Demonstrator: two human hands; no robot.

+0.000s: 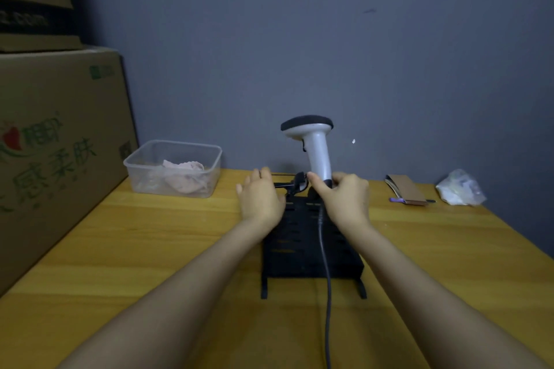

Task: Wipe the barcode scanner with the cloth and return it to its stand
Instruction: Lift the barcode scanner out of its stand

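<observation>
A white barcode scanner point(314, 141) with a black head stands upright near the back of the table, over a black stand point(302, 249). My right hand point(344, 201) grips the lower end of the scanner's handle. My left hand point(260, 198) rests flat, fingers apart, on the stand's left side next to its black holder clip point(298, 183). The scanner's grey cable point(326, 278) runs down over the stand toward me. A pinkish cloth point(186, 177) lies crumpled in a clear plastic tub point(150, 156) at the back left.
Large cardboard boxes point(57, 144) wall off the left side of the yellow wooden table point(150, 249). At the back right lie a brown cardboard piece point(406, 189) and a crumpled clear plastic bag point(461, 189). A grey wall stands right behind the table.
</observation>
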